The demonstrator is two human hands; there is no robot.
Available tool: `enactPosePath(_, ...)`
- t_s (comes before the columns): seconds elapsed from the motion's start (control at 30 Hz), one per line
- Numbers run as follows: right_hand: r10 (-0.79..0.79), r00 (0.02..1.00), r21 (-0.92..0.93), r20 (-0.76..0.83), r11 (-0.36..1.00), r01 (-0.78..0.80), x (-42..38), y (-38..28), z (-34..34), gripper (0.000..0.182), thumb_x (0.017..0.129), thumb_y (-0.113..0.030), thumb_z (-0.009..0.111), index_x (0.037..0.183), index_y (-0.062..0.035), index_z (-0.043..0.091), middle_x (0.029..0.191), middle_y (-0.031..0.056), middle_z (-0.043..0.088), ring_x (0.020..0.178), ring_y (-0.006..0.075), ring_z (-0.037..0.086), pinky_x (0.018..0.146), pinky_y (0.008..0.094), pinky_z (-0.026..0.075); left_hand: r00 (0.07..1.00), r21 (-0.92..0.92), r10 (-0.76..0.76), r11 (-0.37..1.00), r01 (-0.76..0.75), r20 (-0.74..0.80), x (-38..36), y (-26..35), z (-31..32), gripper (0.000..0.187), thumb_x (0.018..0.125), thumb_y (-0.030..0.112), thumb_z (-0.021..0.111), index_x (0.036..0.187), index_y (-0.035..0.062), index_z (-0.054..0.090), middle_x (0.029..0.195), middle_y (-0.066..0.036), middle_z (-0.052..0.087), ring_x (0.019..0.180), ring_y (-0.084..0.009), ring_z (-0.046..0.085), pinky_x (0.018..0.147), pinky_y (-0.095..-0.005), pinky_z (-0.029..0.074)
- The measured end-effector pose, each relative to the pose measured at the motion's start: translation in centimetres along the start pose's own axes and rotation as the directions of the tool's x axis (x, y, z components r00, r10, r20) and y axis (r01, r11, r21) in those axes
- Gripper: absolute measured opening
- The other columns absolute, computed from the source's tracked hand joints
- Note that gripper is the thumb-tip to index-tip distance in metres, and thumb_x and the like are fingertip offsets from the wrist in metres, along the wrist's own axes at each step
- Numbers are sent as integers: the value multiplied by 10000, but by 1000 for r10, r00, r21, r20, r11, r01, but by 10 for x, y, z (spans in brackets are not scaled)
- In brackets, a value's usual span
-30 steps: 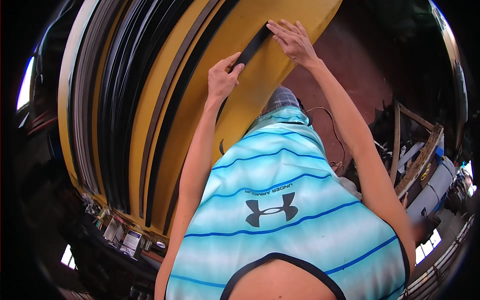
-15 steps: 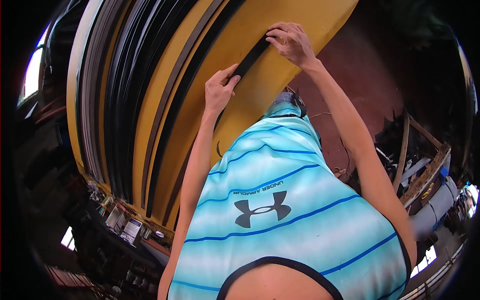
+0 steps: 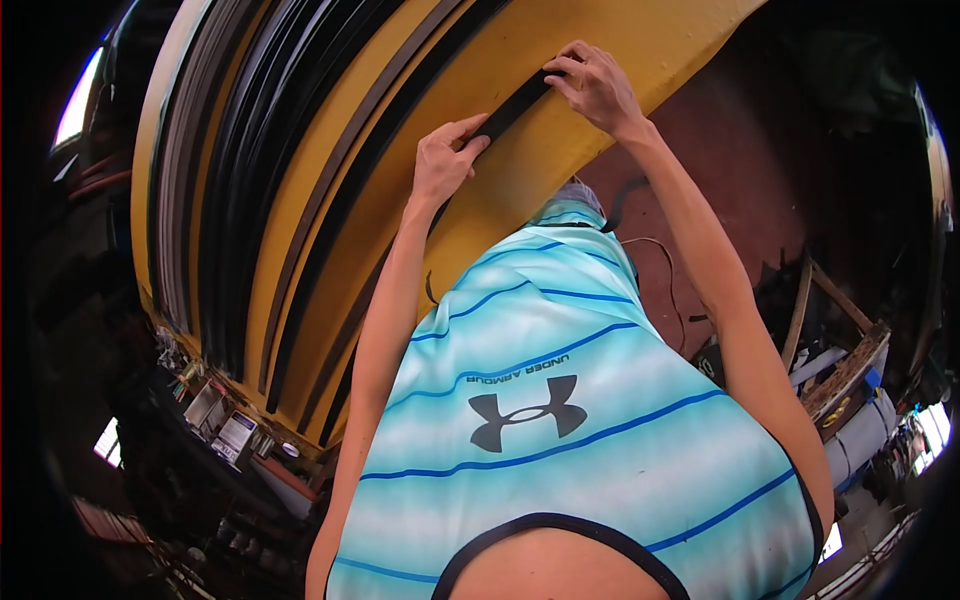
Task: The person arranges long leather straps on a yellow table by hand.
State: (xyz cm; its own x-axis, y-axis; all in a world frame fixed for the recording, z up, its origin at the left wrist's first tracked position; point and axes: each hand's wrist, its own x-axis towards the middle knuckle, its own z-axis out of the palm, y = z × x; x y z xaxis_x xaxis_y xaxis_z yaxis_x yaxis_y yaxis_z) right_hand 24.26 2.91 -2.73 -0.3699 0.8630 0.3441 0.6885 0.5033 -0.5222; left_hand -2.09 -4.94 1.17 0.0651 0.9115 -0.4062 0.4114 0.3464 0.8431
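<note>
A narrow black strip (image 3: 517, 107) lies across the yellow table surface, slanting between my two hands. My left hand (image 3: 448, 162) is closed on its lower stretch, with the thumb on one side and the fingers on the other. At the strip's upper end, my right hand (image 3: 600, 92) pinches it between thumb and fingertips. Below my left hand, my wrist and forearm partly cover the strip.
Several long black and brown strips (image 3: 290, 150) lie side by side on the yellow table (image 3: 560, 160). Boxes and small items (image 3: 235, 435) line its lower left end. At right, a wooden frame (image 3: 840, 300) stands by the reddish floor (image 3: 720, 180).
The camera view has shifted slightly, moving the table in the picture. Both hands stay on the black strip, and my left hand sits a little higher and further right in view.
</note>
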Motion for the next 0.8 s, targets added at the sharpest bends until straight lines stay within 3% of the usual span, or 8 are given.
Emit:
enactPosePath(0.5, -6, 1000, -69, -11, 998, 6, 5, -3, 6, 227, 863, -291, 771, 1042, -152, 762, 1018, 42, 613, 947, 240, 614, 906, 389, 483, 999, 29, -39, 999, 39, -24, 3, 9, -1, 341, 911, 152, 711, 1248, 107, 735, 869, -52, 732, 532, -105, 595, 558, -255, 508)
enactPosePath(0.67, 71, 994, -82, 87, 995, -64, 11, -9, -2, 230, 858, -286, 773, 1042, -149, 760, 1019, 43, 605, 958, 242, 607, 934, 394, 460, 998, 37, -53, 998, 53, -20, 3, 8, -1, 339, 912, 150, 708, 1247, 99, 734, 855, -52, 726, 537, -108, 596, 563, -260, 513)
enactPosePath(0.8, 46, 996, -94, 72, 995, -39, 9, -9, 1, 251, 861, -290, 770, 1066, -146, 753, 1030, 43, 608, 971, 244, 606, 940, 395, 457, 999, 22, -47, 999, 47, -14, 5, 7, 0, 337, 915, 151, 706, 1246, 98, 733, 863, -56, 724, 541, -115, 603, 574, -270, 523)
